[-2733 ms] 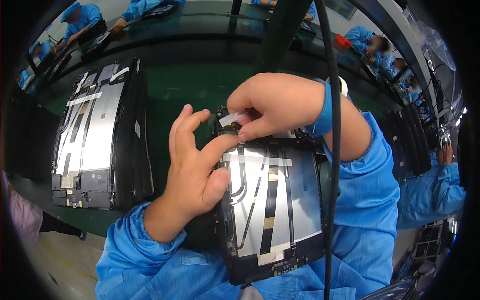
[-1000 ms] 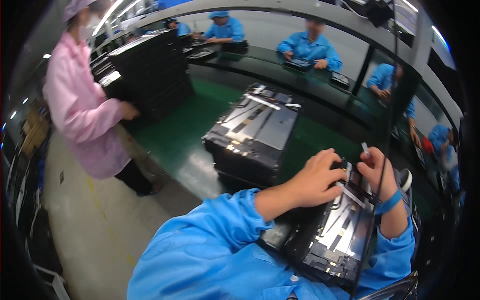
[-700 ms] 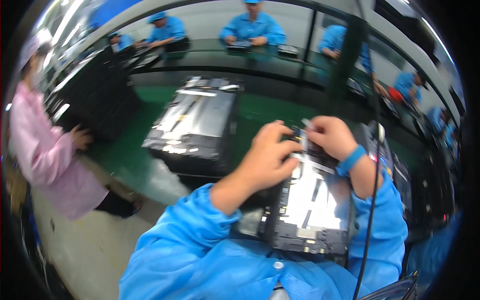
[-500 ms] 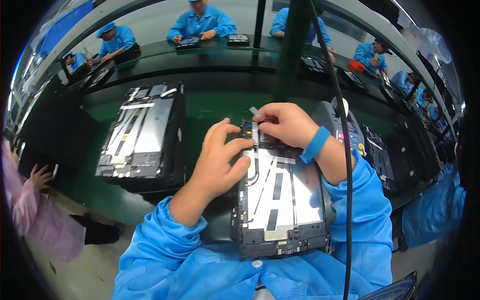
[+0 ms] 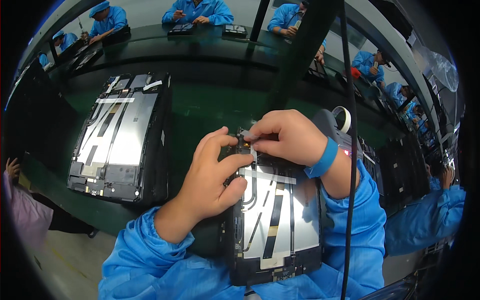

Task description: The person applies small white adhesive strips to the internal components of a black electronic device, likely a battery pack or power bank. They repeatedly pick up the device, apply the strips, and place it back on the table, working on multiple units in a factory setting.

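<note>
In front of me lies an opened tablet (image 5: 305, 212), its silver inner plate crossed by thin black strips and a pale band of tape. My right hand (image 5: 292, 137), with a blue wristband, pinches a small clear-white strip of tape (image 5: 248, 134) between thumb and forefinger at the tablet's upper left corner. My left hand (image 5: 197, 182) rests at the same corner with fingers bent and apart. Its forefinger touches a pale strip beside a small amber part. What its other fingertips touch is partly hidden.
To the left sits a stack of similar opened tablets (image 5: 127, 142). A grey device (image 5: 328, 122) with a white tape roll (image 5: 342, 119) stands behind my right hand. A black cable (image 5: 350, 150) hangs across the right side. Co-workers in blue sit at the far bench (image 5: 200, 52).
My right hand has lowered the tape strip to the tablet's upper left corner. My left hand stays nearly in place there. The whole view has shifted slightly.
</note>
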Demonstrator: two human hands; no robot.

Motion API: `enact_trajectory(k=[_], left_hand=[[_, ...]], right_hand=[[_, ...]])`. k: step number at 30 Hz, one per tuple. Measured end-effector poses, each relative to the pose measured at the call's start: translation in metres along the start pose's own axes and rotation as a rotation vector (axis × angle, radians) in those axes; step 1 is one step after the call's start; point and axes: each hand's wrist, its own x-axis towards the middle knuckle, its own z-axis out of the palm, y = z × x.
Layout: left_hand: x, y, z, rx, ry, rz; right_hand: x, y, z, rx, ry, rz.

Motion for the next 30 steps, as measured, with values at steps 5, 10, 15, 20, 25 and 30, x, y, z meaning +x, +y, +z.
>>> enact_trajectory(k=[5, 10, 15, 20, 25, 30], left_hand=[[0.000, -0.001, 0.000, -0.014, -0.009, -0.006], [-0.001, -0.003, 0.000, -0.013, -0.017, -0.009], [-0.001, -0.002, 0.000, -0.002, -0.009, -0.007], [-0.002, -0.001, 0.001, -0.004, -0.009, -0.024], [-0.003, -0.003, 0.002, -0.035, -0.008, -0.029], [-0.002, -0.002, 0.002, -0.051, -0.013, -0.033]], right_hand=[[0.007, 0.008, -0.007, -0.185, -0.046, -0.207], [0.012, 0.003, -0.004, -0.259, -0.100, -0.202], [0.013, -0.001, -0.005, -0.254, -0.164, -0.174], [0.006, -0.006, -0.008, -0.232, -0.128, -0.097], [0.003, -0.009, -0.011, -0.106, -0.142, -0.054], [0.002, -0.003, -0.008, -0.038, -0.043, -0.239]])
